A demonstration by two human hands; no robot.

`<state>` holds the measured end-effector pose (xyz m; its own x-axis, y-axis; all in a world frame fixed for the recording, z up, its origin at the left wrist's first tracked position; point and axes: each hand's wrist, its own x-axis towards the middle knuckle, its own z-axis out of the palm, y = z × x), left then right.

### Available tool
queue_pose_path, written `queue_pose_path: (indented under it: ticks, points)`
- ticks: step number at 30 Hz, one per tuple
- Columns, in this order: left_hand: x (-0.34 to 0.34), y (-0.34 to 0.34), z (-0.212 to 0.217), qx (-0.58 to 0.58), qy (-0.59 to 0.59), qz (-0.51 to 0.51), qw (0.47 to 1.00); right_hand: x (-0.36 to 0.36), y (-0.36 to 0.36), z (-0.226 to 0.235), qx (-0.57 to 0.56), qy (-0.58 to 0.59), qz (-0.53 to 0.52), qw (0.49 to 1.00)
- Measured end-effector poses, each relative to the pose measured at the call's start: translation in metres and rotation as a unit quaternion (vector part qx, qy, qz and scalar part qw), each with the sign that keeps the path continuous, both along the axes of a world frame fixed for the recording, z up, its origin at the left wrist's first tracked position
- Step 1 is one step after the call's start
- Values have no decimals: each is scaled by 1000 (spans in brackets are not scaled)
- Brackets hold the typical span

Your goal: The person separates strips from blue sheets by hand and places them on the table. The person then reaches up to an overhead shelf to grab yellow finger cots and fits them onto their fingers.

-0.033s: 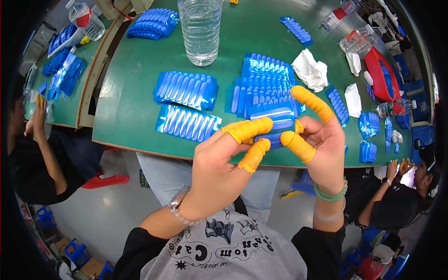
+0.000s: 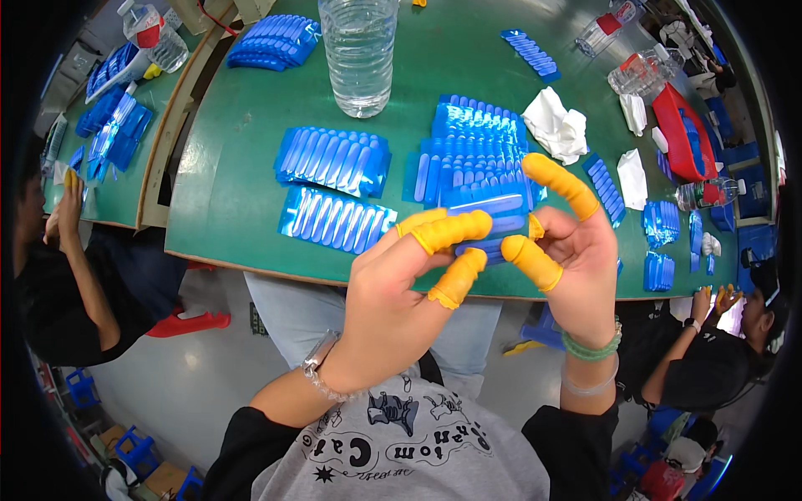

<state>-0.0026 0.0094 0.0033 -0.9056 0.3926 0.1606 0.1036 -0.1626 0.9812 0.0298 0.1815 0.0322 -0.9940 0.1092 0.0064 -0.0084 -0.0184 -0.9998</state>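
One blue ribbed strip (image 2: 493, 219) — yellow-capped fingers (image 2: 455, 230).

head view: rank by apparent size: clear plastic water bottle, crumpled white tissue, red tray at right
1. Clear plastic water bottle
2. Red tray and crumpled white tissue: look about alike; fisheye bending near the rim leaves their order unsure.

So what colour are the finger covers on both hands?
Yellow-orange finger covers, seen best in the head view, the only one given.
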Motion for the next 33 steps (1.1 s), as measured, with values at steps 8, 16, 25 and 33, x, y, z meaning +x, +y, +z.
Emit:
queue_pose_path:
  ticks: [8,16,25,33]
  points:
    - [-7,10,-9,157,-27,14,987,-1,-7,-7,0,12,-8,1000]
    - [-20,6,-5,156,-105,-1,982,0,-2,-9,17,23,-19,999]
    - [-20,-1,-3,166,-146,27,975,11,-6,-21,-33,95,-34,994]
    - [3,-4,-8,224,-173,-78,956,17,-4,-10,51,117,-96,987]
